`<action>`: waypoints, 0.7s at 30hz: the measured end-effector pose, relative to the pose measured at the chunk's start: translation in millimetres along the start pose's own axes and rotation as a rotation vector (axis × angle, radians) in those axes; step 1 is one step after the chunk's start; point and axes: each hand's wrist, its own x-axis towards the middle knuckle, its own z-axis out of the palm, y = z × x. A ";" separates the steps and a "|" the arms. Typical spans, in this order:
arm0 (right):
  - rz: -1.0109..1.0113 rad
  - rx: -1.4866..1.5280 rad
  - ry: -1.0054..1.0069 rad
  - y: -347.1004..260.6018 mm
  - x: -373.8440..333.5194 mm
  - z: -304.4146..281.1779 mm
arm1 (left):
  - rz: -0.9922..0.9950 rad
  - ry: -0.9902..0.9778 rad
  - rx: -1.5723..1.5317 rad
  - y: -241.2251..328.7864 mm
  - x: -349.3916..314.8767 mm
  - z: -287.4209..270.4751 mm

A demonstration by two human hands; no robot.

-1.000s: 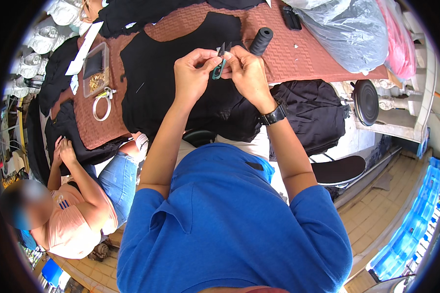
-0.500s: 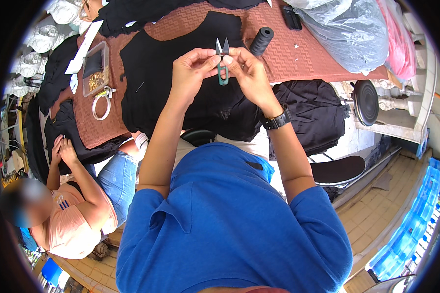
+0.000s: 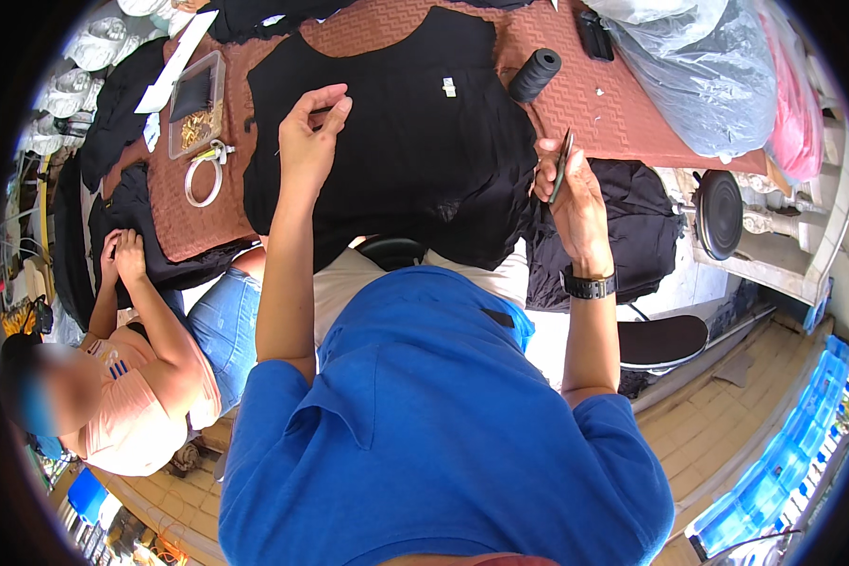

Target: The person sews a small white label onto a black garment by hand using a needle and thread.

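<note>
Black garment (image 3: 396, 160): spread fairly flat before you on the brown tablecloth (image 3: 632, 123), its near end reaching over your lap, probably so both hands reach it easily.
White label (image 3: 449, 88): on the garment's far right part; sewn on or loose, you cannot tell from here.
Left hand (image 3: 307, 144): above the garment's left part, thumb and forefinger tips nearly meeting; whether they pinch something fine, you cannot tell.
Right hand (image 3: 578, 203): just beyond the garment's right edge, your fingers clamped around the thread snips (image 3: 560, 166).
Snips' hold: seen edge-on, tips pointing away from you, which likely spares the garment a snag.
Black thread cone (image 3: 535, 75): right beside the garment, seemingly set there for your right hand.
Clear plastic box (image 3: 219, 85): left of the garment, perhaps to hold its small gold-coloured pieces (image 3: 196, 130) off the fabric.
</note>
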 end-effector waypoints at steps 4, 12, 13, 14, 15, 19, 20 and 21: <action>-0.047 -0.153 0.021 4.5 -4.6 -1.2 | 0.026 -0.061 0.113 -9.7 7.9 11.0; -0.050 -0.203 0.115 12.0 -8.0 -2.1 | 0.272 -0.132 0.298 -11.8 27.9 63.1; -0.043 -0.198 0.136 11.1 -7.5 -1.0 | 0.276 -0.130 0.310 -10.3 30.7 69.1; -0.042 -0.187 0.132 10.1 -6.6 1.2 | 0.282 -0.131 0.314 -8.7 32.5 71.5; -0.040 -0.177 0.128 9.0 -5.3 4.0 | 0.289 -0.132 0.318 -6.5 34.8 72.8; -0.059 -0.206 0.147 13.8 -6.6 -4.9 | 0.356 -0.187 0.316 -6.6 39.6 79.2; -0.059 -0.207 0.158 14.3 -6.5 -4.7 | 0.424 -0.230 0.329 -6.0 38.5 80.3; -0.060 -0.208 0.169 13.8 -6.2 -2.6 | 0.491 -0.272 0.341 -4.8 36.8 82.1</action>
